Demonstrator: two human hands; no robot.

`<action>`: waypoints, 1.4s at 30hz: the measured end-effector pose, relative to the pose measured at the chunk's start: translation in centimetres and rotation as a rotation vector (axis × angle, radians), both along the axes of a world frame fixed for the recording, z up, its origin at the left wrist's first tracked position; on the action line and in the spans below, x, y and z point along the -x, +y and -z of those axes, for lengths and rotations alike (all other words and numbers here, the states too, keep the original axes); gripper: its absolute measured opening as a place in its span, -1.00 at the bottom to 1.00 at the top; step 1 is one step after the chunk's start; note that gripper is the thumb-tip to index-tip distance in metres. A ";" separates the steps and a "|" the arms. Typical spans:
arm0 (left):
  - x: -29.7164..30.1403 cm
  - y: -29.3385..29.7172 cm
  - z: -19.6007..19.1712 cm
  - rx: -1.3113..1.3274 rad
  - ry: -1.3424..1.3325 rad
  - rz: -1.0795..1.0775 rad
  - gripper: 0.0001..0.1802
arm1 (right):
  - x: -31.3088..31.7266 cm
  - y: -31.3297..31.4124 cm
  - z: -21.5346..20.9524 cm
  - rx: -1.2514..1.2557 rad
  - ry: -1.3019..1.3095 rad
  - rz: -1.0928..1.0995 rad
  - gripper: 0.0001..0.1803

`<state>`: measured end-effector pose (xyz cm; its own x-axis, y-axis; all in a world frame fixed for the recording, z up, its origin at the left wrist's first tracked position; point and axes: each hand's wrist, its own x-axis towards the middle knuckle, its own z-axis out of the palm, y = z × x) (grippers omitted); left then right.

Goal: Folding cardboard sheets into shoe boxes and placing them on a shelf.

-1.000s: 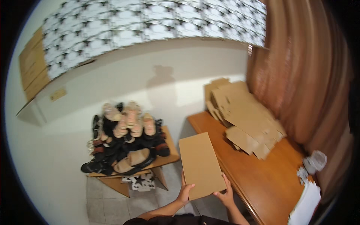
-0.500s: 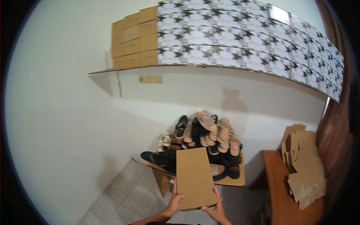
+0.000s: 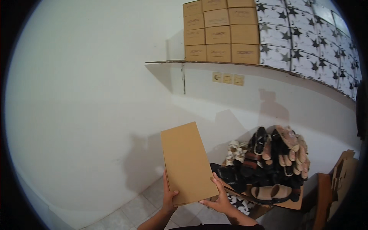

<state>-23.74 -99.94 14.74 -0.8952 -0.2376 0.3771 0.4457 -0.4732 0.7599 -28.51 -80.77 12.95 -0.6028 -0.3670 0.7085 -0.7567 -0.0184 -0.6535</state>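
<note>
Between my two hands is a plain brown cardboard box [image 3: 188, 165], closed and tilted with its far end up toward the wall. My left hand [image 3: 168, 195] grips its near left side, thumb on the lid. At the near right corner my right hand [image 3: 217, 195] holds it, fingers along the side and thumb at the front edge. The undersides of both hands are hidden. To the right of the box, a heap of shoes and sandals [image 3: 264, 153] covers a low table [image 3: 293, 202], with a beige pair of slides [image 3: 270, 192] at its front.
A wall shelf [image 3: 165, 61] carries stacked brown boxes [image 3: 218, 34] and white star-patterned boxes [image 3: 276, 57]. Sockets [image 3: 227, 78] sit below it. At right stand a wooden desk [image 3: 322, 203] and flattened cardboard [image 3: 341, 172]. A star-patterned box [image 3: 239, 203] shows under the low table.
My view has swung left, so the shelf and shoe heap appear farther right. The box, still in both hands, has moved left and upward, away from in front of the shoes.
</note>
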 end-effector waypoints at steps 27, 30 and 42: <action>39.6 -24.8 -28.5 0.330 0.709 -0.135 -0.25 | 39.1 -25.8 -27.2 0.126 0.819 0.174 -0.16; 44.8 -26.6 -32.1 0.361 0.759 0.052 -0.30 | 40.3 -26.9 -30.0 0.073 0.908 0.499 -0.16; 55.9 -27.6 -35.7 0.610 0.689 -0.627 -0.37 | 46.3 -29.5 -34.5 -0.124 0.945 1.121 -0.39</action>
<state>-79.64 -127.50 50.42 -0.2355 -0.1798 0.9551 0.8911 0.3523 0.2860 -74.84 -110.31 47.48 0.0515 -0.1167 0.9918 -0.4746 0.8710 0.1272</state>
